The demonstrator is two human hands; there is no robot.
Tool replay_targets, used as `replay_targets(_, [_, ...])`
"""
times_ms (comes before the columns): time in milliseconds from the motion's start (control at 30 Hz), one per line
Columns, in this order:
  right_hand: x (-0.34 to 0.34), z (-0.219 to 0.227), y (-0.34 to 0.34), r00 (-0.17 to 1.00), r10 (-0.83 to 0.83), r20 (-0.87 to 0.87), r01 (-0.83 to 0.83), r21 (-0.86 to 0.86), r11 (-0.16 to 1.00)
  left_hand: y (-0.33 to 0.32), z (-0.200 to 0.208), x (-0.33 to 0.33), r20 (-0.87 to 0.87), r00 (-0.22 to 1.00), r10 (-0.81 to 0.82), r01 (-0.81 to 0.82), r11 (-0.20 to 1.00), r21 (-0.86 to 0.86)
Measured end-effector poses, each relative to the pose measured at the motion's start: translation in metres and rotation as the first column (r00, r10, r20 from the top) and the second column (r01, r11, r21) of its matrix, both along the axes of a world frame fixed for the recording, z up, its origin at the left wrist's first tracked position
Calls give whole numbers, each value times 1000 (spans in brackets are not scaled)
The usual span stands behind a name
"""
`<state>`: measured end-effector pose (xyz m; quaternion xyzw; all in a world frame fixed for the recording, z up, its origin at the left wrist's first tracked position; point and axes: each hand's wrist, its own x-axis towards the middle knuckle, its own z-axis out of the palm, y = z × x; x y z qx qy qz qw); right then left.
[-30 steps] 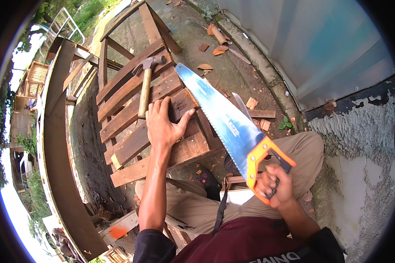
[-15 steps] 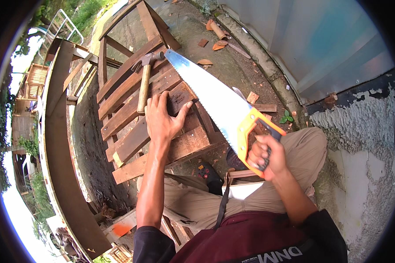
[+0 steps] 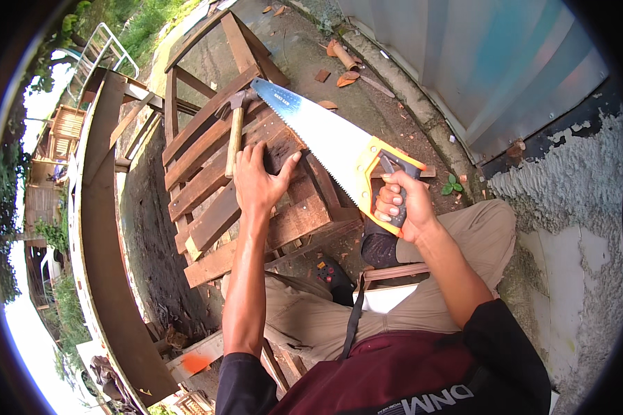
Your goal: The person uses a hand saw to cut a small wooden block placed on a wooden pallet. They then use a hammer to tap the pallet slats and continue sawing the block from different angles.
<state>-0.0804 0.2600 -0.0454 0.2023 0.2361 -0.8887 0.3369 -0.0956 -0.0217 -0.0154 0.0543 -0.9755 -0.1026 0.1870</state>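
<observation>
Chg vs. earlier views: hand saw (image 3: 325,142) has advanced fwd along the cut; the blade tip now lies beside the hammer (image 3: 233,131) head, where 1 s ago the blade was drawn back toward the person. Right hand (image 3: 398,207) has moved in w/ it, nearer the pallet (image 3: 208,187). Left hand (image 3: 259,181) unchanged, still pressed on the slats.

Hand state: right hand clamped round the saw grip, fingers wrapped through the orange-and-black handle. Left hand spread flat, fingers apart, palm down on a dark board, gripping nothing.

Location: saw lies diagonally across the pallet's right part, teeth down on the wood, just right of the left thumb.

Materials/shapes: blade is bright steel, tapered, toothed lower edge. Handle moulded plastic, closed loop. Pallet is weathered reddish-brown timber, rough, parallel slats w/ gaps, one board darker and stained. Hammer has a pale wooden shaft and a metal head; rests on the slats above the left hand. Ground (image 3: 367,104) is bare concrete w/ broken tile scraps. Corrugated metal sheet (image 3: 491,62) at right, grey-blue.
</observation>
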Motion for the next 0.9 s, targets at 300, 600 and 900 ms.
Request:
replay_targets(300, [138, -3, 116, 986, -30, -165, 43, 77, 996, -3, 1, 2, 61, 998, -5, 11, 995, -98])
replay_targets(600, [23, -119, 98, 722, 355, -594, 515, 804, 297, -21, 23, -23, 224, 966, -127, 117, 991, 60])
replay_targets(900, [-30, -284, 67, 565, 824, -51, 578, 736, -351, -19, 46, -35, 414, 901, -126, 54, 982, 180])
